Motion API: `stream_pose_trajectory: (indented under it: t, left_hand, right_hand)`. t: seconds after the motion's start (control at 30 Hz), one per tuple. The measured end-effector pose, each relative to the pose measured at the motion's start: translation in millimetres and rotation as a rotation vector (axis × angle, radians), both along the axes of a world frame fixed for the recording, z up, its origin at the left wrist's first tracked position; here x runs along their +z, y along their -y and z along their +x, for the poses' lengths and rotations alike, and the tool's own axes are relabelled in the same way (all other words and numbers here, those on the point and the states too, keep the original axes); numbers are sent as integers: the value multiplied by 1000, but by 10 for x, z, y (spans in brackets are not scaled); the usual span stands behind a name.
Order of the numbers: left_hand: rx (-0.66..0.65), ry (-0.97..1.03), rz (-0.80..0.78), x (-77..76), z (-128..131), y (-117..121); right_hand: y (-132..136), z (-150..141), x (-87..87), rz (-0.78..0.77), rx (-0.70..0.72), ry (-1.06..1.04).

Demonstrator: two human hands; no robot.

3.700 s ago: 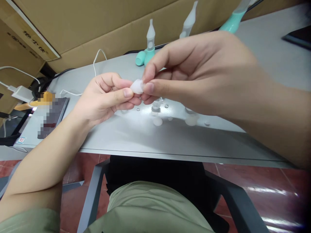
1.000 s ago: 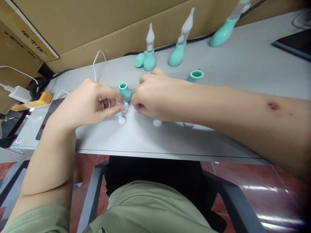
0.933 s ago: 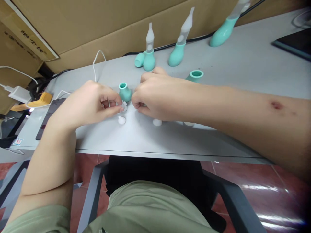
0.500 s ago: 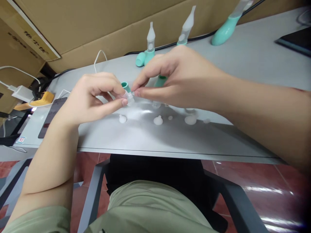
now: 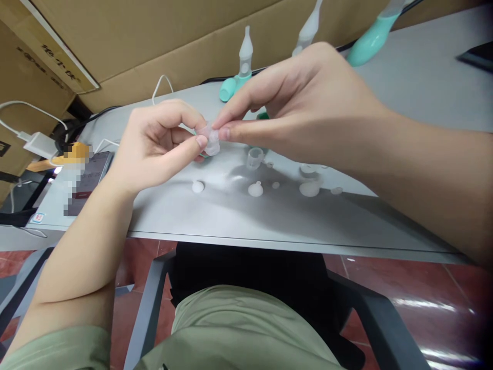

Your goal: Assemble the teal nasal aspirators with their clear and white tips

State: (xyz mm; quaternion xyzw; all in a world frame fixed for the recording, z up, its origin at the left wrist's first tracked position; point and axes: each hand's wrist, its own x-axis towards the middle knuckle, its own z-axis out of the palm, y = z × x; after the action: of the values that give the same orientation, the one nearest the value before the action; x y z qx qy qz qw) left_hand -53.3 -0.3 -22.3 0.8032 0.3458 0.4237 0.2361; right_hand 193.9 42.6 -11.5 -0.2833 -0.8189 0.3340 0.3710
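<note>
A translucent plastic collar (image 5: 211,144) is pinched between the thumb and fingers of my left hand (image 5: 156,146), held just above the table. The thumb and forefinger of my right hand (image 5: 300,110) are pressed together at its right rim; what lies between those fingertips is too small to make out. Beneath the hands, a short translucent cup (image 5: 254,158) stands on the table. In front of it lie thin white discs, among them a tabbed disc (image 5: 256,189), a larger disc (image 5: 309,188) and a left-hand disc (image 5: 197,186). My right hand partly hides a mint-green part (image 5: 263,116).
At the back stand mint-green nasal aspirators with white tips, one upright (image 5: 245,51) and one leaning bulb (image 5: 372,41). A cardboard wall (image 5: 154,41) closes off the rear. A phone (image 5: 90,177), a white charger (image 5: 40,145) and cables lie left on the grey table (image 5: 173,216).
Both hands have lifted slightly with the collar, and my right fingertips now meet its rim. The short cup has come into fuller view. The whole view has shifted a little.
</note>
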Motion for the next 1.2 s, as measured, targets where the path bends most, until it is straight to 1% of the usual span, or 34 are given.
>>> stream_pose_trajectory:
  t: [0.17, 0.23, 0.33, 0.5, 0.63, 0.77, 0.93, 1.0, 1.13, 1.2]
  left_hand:
    - [-62, -75, 70, -62, -88, -72]
    - [-72, -105, 91, -79, -102, -83]
    - [-60, -92, 101, -81, -74, -61]
    - [-37, -9, 32, -33, 0, 14]
    - [-6, -29, -6, -7, 6, 30]
    - [-13, -30, -5, -7, -8, 24]
    - [13, -55, -97, 22, -3, 52]
    - [21, -64, -136, 30, 3, 59]
    - [-59, 15, -113, 22, 6, 54]
    - [-53, 21, -117, 20, 2, 55]
  right_hand:
    - [8, -5, 2, -15, 9, -24]
    - [2, 2, 3, -37, 21, -34]
    - [-5, 9, 2, -72, 53, -28]
    - [-16, 2, -3, -85, 55, -9]
    - [-28, 8, -8, -67, 53, -3]
    - [-33, 25, -18, 12, 37, 32]
    - [-44, 41, 1, 113, 2, 129]
    - [-51, 45, 20, 104, -10, 158]
    - [-58, 47, 45, 62, -16, 152]
    - [-58, 46, 49, 50, -20, 142]
